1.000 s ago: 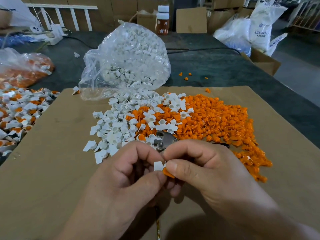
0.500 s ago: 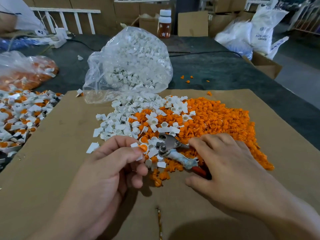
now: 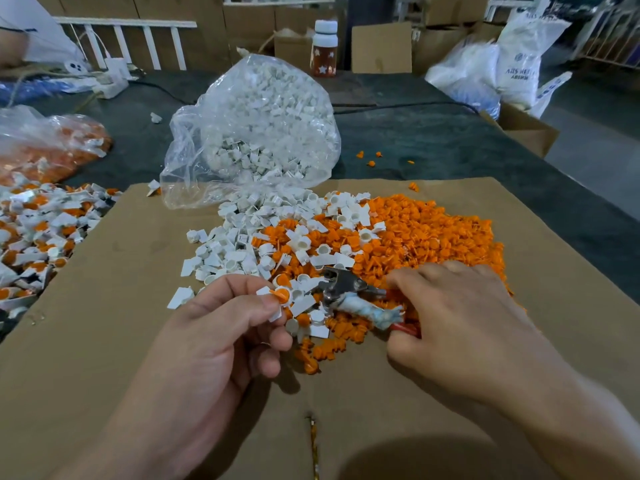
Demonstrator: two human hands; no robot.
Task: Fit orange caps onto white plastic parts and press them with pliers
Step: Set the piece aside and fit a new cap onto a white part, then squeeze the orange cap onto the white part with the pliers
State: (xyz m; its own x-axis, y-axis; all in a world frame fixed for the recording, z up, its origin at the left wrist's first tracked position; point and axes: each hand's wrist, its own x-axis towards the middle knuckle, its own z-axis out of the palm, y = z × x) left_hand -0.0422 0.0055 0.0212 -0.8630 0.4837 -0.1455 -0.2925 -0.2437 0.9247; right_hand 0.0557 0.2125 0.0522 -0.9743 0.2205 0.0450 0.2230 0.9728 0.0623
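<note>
Pinching one white part (image 3: 263, 291) between thumb and forefinger of my left hand (image 3: 221, 327), centre of frame. An orange cap (image 3: 280, 295) sits in its cup: fitted by hand, not yet pressed. My right hand (image 3: 457, 323) is apart from the left, at lower right, with fingers and thumb curled about the handles of the pliers (image 3: 346, 289). The pliers lie on the heap, nose toward the held piece. One handle is wrapped in pale tape, the other shows red.

Progress (judged): this piece is fitted, and pressing is left. Capped pieces (image 3: 34, 230) heaped at the left edge suggest many are done. Much stock remains. Loose caps (image 3: 433, 237) are heaped centre-right, with loose white parts (image 3: 235, 251) beside them, spilling from a clear bag (image 3: 256, 126) above. All of it lies on a cardboard sheet (image 3: 104, 306) over the dark desk (image 3: 415, 140).

Appearance: the part is small and white, a round cup with a flat tab. The cap is a bright orange disc filling the cup's mouth. Whether it sits flush, I cannot tell.
</note>
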